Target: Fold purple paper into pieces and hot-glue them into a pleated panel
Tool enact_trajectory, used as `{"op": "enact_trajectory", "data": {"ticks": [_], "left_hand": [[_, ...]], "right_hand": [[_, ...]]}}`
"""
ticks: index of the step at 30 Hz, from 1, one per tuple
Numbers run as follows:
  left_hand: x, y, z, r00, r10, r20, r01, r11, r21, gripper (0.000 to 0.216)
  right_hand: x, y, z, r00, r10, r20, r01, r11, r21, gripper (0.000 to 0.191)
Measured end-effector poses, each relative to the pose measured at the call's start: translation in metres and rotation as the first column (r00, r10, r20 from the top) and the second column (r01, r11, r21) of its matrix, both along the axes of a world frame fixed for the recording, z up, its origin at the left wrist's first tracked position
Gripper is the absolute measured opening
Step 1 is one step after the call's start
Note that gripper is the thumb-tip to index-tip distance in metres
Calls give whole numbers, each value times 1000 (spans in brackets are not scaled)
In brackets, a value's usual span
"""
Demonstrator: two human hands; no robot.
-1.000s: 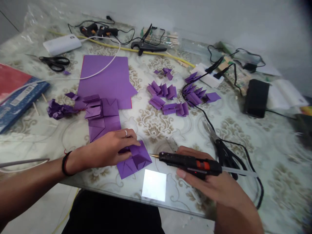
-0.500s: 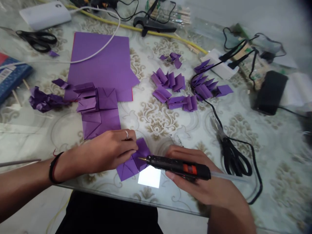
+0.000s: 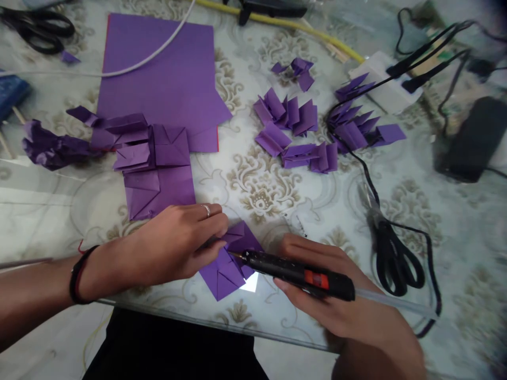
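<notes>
My left hand [image 3: 180, 243] presses its fingertips together on a flap of a folded purple paper square [image 3: 229, 264] near the table's front edge. My right hand [image 3: 340, 303] grips a black glue gun [image 3: 301, 272] with a red trigger. Its metal tip touches the folded paper just right of my left fingertips. A clear glue stick pokes out of the gun's back end towards the right.
A large purple sheet [image 3: 166, 79] and folded squares [image 3: 158, 169] lie at the left, crumpled purple paper [image 3: 47, 150] further left. Small folded purple pieces [image 3: 293, 132] sit mid-table. Black scissors [image 3: 392, 253] and a black cable lie at the right, another pair [image 3: 35, 26] at top left.
The glue gun's tip has moved left from beside the paper onto it. My view has dropped lower over the table. My left hand has stayed on the paper.
</notes>
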State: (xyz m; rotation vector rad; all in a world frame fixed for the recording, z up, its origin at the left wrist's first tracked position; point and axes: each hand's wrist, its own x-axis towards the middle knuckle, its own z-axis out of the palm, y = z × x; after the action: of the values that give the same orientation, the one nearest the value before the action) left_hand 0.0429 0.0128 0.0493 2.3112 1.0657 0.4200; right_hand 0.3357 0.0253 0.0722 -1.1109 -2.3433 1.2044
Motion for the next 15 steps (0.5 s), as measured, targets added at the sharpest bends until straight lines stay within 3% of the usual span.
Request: {"op": "enact_trajectory", "data": {"ticks": [5,10,15], "left_hand": [[4,1,-5,1000,-19,-24,21,998,65,13],[5,1,-8,1000,4,-19,-3,999,54,5],[5,0,-8,999,15,-39,-13,999,36,11]], "right_hand": [[10,3,3,1000,30,-7,-30,999,31,15],[14,5,5,999,49,-17,-49,998,48,17],[13,4,2,996,92,-3,-92,996,18,21]]}}
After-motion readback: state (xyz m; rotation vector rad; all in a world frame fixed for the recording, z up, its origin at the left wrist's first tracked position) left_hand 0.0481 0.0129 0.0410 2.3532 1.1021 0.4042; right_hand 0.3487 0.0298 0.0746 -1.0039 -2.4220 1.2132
